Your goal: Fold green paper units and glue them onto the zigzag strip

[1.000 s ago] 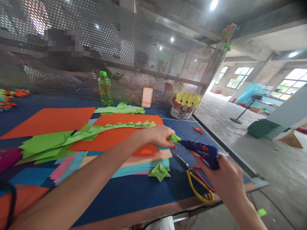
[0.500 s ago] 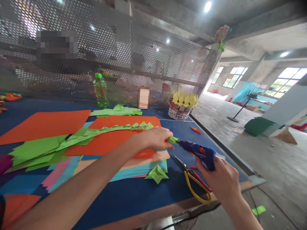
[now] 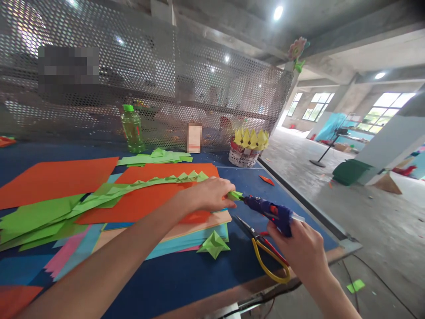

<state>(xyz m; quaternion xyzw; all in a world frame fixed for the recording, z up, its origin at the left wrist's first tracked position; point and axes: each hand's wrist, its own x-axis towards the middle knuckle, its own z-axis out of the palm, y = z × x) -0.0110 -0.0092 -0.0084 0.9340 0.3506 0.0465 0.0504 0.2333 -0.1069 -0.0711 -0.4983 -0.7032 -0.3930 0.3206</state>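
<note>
"Looking out from our left hand [image 3: 215, 192], what do we have around us?"

"Our blue table [image 3: 195, 279] bears orange sheets [image 3: 59, 175] at nine o'clock, a green bottle [image 3: 132, 133] at ten and a basket [image 3: 244, 158] between one and two. Mesh [image 3: 142, 57] stands behind; windows [image 3: 387, 110] are at two, over grey floor [image 3: 292, 155]."

"And nearer us?"

"A folded green star [image 3: 215, 244] at six, and scissors [image 3: 262, 248] between four and five."

"What can't we make out?"

"Shapes behind the mesh are blurred. Our right hand [image 3: 300, 246] covers most of the glue gun's grip, so we cannot tell whether the trigger is pressed."

"How do our hands sit?"

"Our left forearm slants up over the papers, palm down, fingers pinching a small green piece [image 3: 235, 195] that they partly hide. Our right fingers wrap the glue gun [image 3: 272, 212] at about half past three, nozzle towards the piece. We cannot tell if they touch."
</note>
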